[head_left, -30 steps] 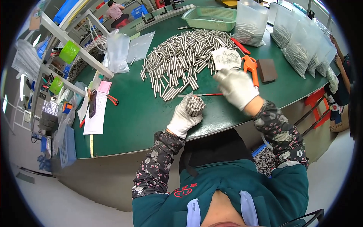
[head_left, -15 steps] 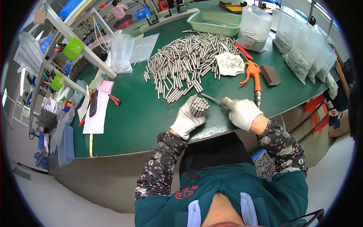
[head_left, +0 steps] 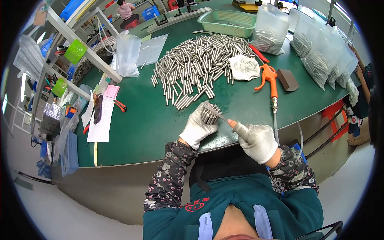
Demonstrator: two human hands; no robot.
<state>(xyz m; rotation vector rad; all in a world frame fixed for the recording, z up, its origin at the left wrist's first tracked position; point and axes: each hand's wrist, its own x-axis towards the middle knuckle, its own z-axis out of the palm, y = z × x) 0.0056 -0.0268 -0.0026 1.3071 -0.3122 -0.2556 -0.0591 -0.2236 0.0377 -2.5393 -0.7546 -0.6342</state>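
Note:
My left hand (head_left: 195, 130), in a white glove, is closed round a bundle of short metal pins (head_left: 210, 118) standing on end near the table's front edge. In my right hand (head_left: 258, 143), also gloved, is a thin flat metal tool that looks like a file (head_left: 218, 113). A bare fingertip shows at its near end. The tool's blade lies slanting over the top ends of the bundled pins. Just beyond my hands spreads a large pile of loose metal pins (head_left: 192, 68). How the right fingers wrap the handle is partly hidden.
Right of the pile lie a white cloth (head_left: 244, 68), an orange air gun (head_left: 268, 77) with its hose and a brown block (head_left: 287, 80). Bags of pins (head_left: 320, 66) and a green basket (head_left: 227, 24) stand farther back. Papers (head_left: 102, 124) and a red cutter (head_left: 120, 105) lie left.
My right hand has come nearer and turned, bringing the file from beyond the bundle to across the pin tops. My left hand and its bundle have hardly moved.

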